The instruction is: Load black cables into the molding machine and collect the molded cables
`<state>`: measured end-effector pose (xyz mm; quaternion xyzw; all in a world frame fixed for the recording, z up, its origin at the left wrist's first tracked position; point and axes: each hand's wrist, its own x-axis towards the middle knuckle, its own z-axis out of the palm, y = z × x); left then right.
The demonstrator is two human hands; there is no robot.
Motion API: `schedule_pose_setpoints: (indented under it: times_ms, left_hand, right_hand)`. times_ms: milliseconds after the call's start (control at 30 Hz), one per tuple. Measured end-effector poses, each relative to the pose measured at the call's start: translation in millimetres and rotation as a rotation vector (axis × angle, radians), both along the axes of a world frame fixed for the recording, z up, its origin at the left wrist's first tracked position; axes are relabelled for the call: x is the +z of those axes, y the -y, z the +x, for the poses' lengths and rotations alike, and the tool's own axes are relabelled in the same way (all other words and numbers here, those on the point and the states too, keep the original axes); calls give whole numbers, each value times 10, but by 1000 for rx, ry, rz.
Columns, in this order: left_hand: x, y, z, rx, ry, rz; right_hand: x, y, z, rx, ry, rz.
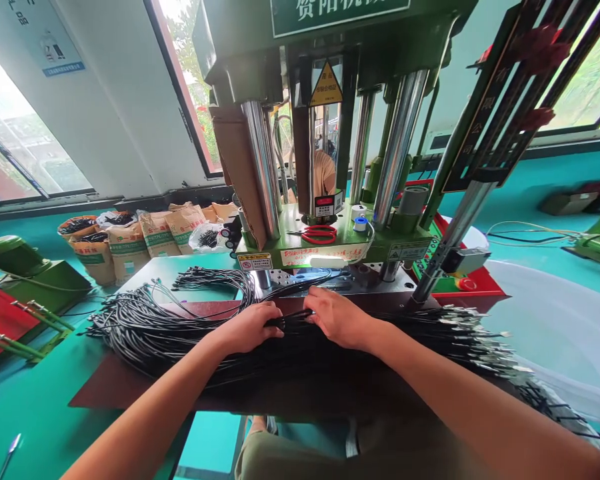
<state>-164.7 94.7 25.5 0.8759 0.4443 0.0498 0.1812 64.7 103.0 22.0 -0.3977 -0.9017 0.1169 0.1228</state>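
Observation:
A thick bundle of black cables (170, 337) lies across the brown board (115, 383) in front of a green press. Its right end carries pale silvery connectors (473, 337). My left hand (255, 327) is curled round some black cable at the middle of the bundle. Just right of it, my right hand (333, 317) pinches black cable between thumb and fingers. A short stretch of cable runs between the two hands. Behind them, more black cables lead into the press's lower metal plate (370, 283). Exactly how many strands each hand holds is hidden.
The green press (405, 243) stands directly ahead on steel columns, with red-handled scissors (319, 234) and a blue-and-white tape roll (361, 224) on its ledge. A red control box (490, 290) and a large white tub (555, 320) are at right. Filled sacks (125, 250) stand back left.

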Motion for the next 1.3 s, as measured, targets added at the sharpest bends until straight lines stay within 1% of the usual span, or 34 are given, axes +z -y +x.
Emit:
schedule_pose_setpoints:
  times_ms: [233, 500, 600, 767, 900, 1033, 1100, 1133, 1167, 1233, 1300]
  left_hand:
    - [-3, 23, 28, -25, -8, 23]
    - [-77, 89, 46, 25, 9, 58]
    - [-83, 125, 25, 56, 29, 71]
    - [-124, 185, 1, 70, 171, 129]
    - [-195, 214, -21, 140, 300, 199]
    - [-215, 214, -93, 242, 423, 168]
    - [-208, 205, -144, 301, 513, 120]
    - [-204, 200, -168, 318, 568, 95]
    - [-200, 194, -187, 326, 624, 70]
    - [-196, 185, -209, 328, 700, 23]
    - [-199, 179, -206, 322, 702, -14]
  right_hand:
    - [6, 28, -16, -22, -51, -35]
    - [0, 18, -24, -1, -21, -53]
    - [-13, 22, -56, -26, -17, -37]
    - [-34, 37, -104, -90, -28, 25]
    - [-36, 110, -210, -144, -33, 91]
    - [-28, 190, -328, -218, -27, 181]
    - [-52, 182, -243, -271, -5, 213]
    - [-73, 168, -138, -304, 13, 222]
    - [-99, 148, 9, -341, 37, 225]
    - [-141, 110, 402, -417, 98, 215]
    - [-140, 87, 839, -474, 167, 200]
